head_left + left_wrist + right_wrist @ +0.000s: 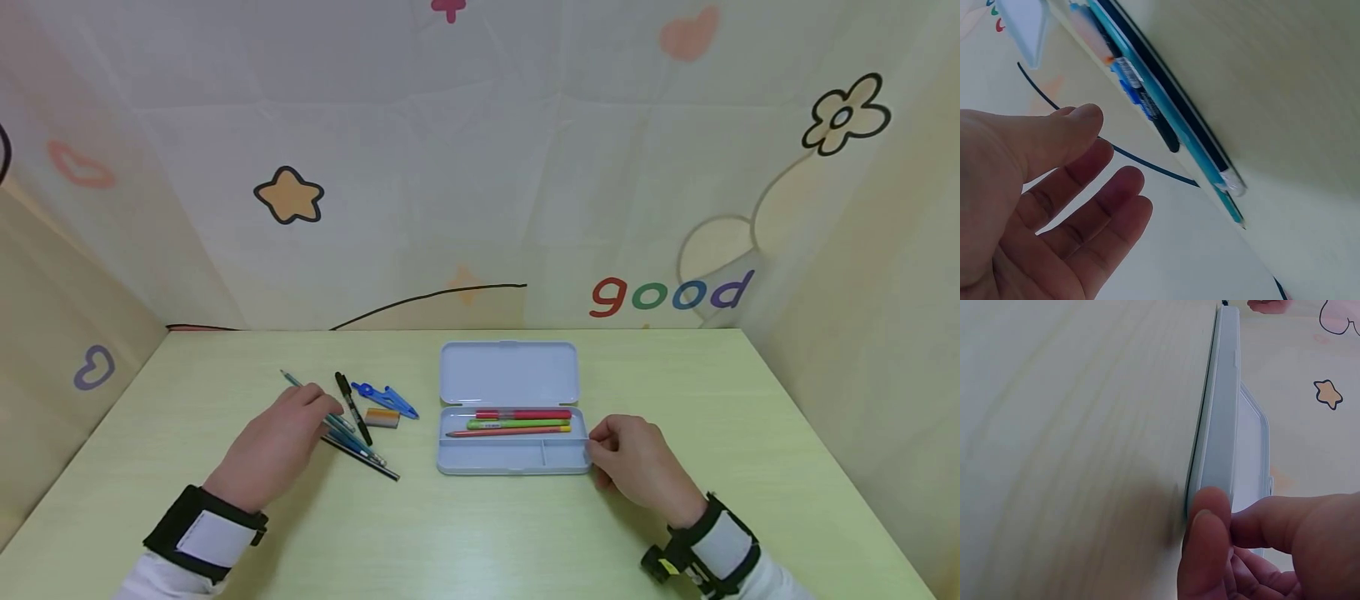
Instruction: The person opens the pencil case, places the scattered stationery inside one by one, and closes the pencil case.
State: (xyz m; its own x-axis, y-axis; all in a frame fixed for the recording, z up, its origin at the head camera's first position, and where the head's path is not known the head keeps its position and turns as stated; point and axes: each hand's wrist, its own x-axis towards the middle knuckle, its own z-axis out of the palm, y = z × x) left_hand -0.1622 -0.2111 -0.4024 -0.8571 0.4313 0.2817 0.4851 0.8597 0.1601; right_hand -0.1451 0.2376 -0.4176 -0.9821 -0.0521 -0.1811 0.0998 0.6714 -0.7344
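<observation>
The left hand [279, 443], its fingers loose around nothing, is nearer the pencils [351, 439], which lie at its 3 o'clock, long axes running 10 to 4, while the right hand [637, 461] pinches the case's [487, 457] 3 o'clock end.

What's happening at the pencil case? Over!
Left hand empty, above loose pencils. Right hand grips open pencil case. Nothing visibly in the way.

Pale blue is being displayed by the pencil case [510, 375], bright blue by the compass [381, 397], yellowish grain by the table [525, 533].
</observation>
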